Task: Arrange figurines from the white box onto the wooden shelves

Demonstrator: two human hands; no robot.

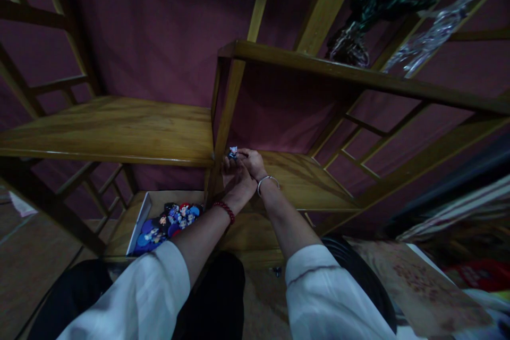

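One small figure (pixel 233 153) is at the fingertips of two hands, the left hand (pixel 239 180) and the right hand (pixel 252 163). Toward the left end of the lower shelf (pixel 118 231) sits one open box (pixel 137 223) of colourful pieces (pixel 175 221) — several, too jumbled to count exactly. Behind the front edge of the upper shelf (pixel 287 60) stand two ornaments — one green ornament (pixel 370 8), one clear ornament (pixel 442 24).

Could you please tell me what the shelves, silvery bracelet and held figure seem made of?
Shelves: likely varnished wood, brown with a glossy front edge. Silvery bracelet: probably polished metal, from its gleam. Held figure: perhaps plastic, pale above dark; finish unclear.
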